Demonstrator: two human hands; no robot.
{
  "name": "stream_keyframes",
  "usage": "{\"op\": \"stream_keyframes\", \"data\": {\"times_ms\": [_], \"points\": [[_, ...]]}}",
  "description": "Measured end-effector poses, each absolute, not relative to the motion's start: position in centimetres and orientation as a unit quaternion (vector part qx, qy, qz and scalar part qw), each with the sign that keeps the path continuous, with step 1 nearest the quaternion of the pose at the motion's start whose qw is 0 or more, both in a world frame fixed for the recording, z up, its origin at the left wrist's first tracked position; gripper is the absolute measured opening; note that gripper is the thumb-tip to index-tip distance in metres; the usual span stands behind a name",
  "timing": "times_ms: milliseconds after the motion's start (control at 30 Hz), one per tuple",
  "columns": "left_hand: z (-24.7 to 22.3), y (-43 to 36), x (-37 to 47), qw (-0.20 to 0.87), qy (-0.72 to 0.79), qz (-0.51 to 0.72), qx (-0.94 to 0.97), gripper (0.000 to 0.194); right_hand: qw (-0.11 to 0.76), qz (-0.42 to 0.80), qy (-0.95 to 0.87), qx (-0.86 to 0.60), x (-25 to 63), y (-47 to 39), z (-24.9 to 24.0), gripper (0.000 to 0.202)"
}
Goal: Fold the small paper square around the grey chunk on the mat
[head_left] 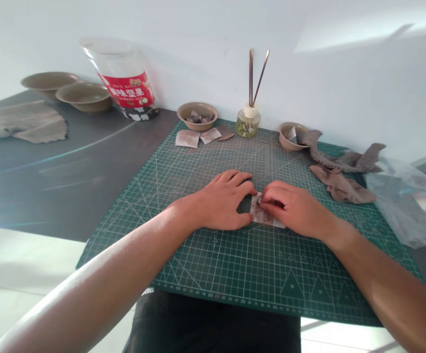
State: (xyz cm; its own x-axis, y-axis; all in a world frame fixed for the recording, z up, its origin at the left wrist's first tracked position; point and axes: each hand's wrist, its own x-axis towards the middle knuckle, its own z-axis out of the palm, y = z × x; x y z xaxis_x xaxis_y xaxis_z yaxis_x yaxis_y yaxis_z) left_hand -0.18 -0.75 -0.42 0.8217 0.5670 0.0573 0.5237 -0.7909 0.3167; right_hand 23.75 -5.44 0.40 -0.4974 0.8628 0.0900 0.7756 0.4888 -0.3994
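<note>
A small, pale rectangle of sandpaper with brownish smears lies on the green cutting mat. My left hand rests on the mat with its fingers spread; its thumb and index fingertips press the left edge of the sandpaper. Above the sheet, my right hand is closed in a pinch on a small greyish piece, held against the paper. The fingers hide most of that piece, so its kind is unclear.
Behind stand a bowl of stone-like chips, several sandpaper pieces, a reed diffuser and another bowl. Brown cloths and a clear plastic bag lie right. A plastic jar and bowls stand left.
</note>
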Motion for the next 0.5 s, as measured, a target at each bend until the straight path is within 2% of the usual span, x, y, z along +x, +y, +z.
{"op": "stream_keyframes", "data": {"times_ms": [100,267,400,500], "points": [[-0.47,-0.79,-0.13,0.142,0.295,0.075,0.942,0.053,0.156,0.123,-0.831,-0.519,24.28,-5.19,0.43,0.007],[-0.63,-0.91,-0.07,0.139,0.297,0.081,0.941,0.053,0.125,0.169,-0.868,-0.450,23.86,-5.92,0.38,0.008],[-0.77,-0.89,-0.10,0.133,0.304,0.088,0.939,0.052,0.141,0.129,-0.849,-0.493,23.98,-5.59,0.53,0.008],[-0.73,-0.84,-0.14,0.137,0.302,0.080,0.940,0.053,0.132,0.158,-0.856,-0.474,24.10,-5.70,0.73,0.011]]}}
